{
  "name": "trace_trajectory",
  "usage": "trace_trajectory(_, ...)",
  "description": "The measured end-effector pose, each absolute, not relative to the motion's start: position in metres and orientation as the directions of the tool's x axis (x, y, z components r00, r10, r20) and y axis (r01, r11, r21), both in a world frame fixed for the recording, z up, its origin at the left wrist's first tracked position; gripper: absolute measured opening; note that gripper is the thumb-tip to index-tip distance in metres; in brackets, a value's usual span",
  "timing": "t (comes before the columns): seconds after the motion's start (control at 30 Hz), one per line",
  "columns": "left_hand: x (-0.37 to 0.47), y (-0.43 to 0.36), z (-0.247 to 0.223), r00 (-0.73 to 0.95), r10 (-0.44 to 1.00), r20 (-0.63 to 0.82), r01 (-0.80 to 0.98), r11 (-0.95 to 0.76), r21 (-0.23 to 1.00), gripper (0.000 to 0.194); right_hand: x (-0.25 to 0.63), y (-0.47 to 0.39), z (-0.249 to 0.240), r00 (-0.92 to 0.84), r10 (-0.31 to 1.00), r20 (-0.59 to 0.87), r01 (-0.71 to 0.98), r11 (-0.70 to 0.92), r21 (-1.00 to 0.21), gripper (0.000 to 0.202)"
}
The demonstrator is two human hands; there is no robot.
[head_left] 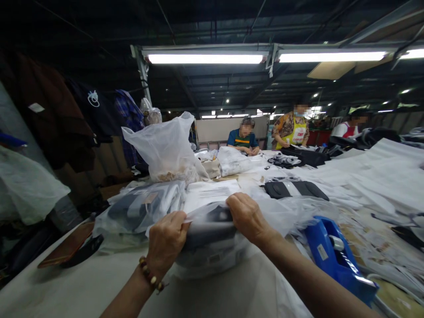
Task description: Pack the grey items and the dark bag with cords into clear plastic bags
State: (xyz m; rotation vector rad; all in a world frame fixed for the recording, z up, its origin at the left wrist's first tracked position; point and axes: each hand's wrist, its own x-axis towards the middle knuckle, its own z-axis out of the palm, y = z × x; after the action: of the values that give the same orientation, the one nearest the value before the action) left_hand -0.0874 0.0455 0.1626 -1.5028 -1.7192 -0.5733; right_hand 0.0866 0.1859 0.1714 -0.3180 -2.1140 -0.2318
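Observation:
Directly in front of me a clear plastic bag [212, 260] lies on the table with a dark folded item inside, its details blurred through the film. My left hand [167, 236], with a beaded bracelet at the wrist, pinches the bag's edge at the left. On the other side my right hand [248, 216] grips the same edge, the film stretched between both fists. Behind the hands lie white printed sheets [212, 192]. To the left sits another bagged dark item [139, 205].
A blue tape dispenser [334, 251] stands right of my right forearm. At the left edge lies a brown flat case [68, 245]. A tall white plastic bag [165, 145] and a black pouch [294, 190] sit farther back. Several people work beyond the table.

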Motion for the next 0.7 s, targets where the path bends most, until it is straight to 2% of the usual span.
trace_trajectory(0.07,-0.092,0.043,0.164,0.015,0.630,0.776,0.970,0.180,-0.165,0.024,0.084,0.188,0.172,-0.519,0.124,0.846,0.286,0.957,0.035,0.025)
trace_trajectory(0.17,-0.084,0.041,0.186,0.013,0.706,0.708,0.938,0.237,-0.253,0.019,0.085,0.187,0.176,-0.508,0.106,0.855,0.264,0.964,0.038,0.022)
trace_trajectory(0.27,-0.064,0.044,0.203,0.043,0.695,0.718,0.907,0.274,-0.319,0.016,0.089,0.181,0.178,-0.502,0.089,0.860,0.283,0.957,0.066,0.025)
trace_trajectory(0.33,-0.054,0.050,0.201,0.108,0.663,0.741,0.917,0.221,-0.332,0.009,0.092,0.176,0.178,-0.498,0.097,0.862,0.317,0.945,0.076,0.025)
trace_trajectory(0.4,-0.050,0.058,0.192,0.188,0.594,0.782,0.941,0.120,-0.317,0.015,0.096,0.172,0.177,-0.488,0.118,0.865,0.346,0.936,0.067,0.025)
trace_trajectory(0.47,-0.050,0.065,0.181,0.248,0.475,0.844,0.965,-0.042,-0.260,0.021,0.102,0.167,0.175,-0.475,0.138,0.869,0.349,0.936,0.042,0.026)
trace_trajectory(0.53,-0.050,0.068,0.174,0.232,0.386,0.893,0.962,-0.229,-0.151,0.019,0.109,0.163,0.174,-0.459,0.134,0.878,0.329,0.944,0.027,0.029)
trace_trajectory(0.6,-0.046,0.064,0.172,0.163,0.435,0.886,0.937,-0.350,-0.001,0.016,0.116,0.158,0.173,-0.442,0.102,0.891,0.302,0.952,0.041,0.032)
trace_trajectory(0.7,-0.036,0.050,0.174,0.087,0.573,0.815,0.911,-0.377,0.168,0.018,0.127,0.148,0.173,-0.451,0.083,0.888,0.246,0.969,0.034,0.032)
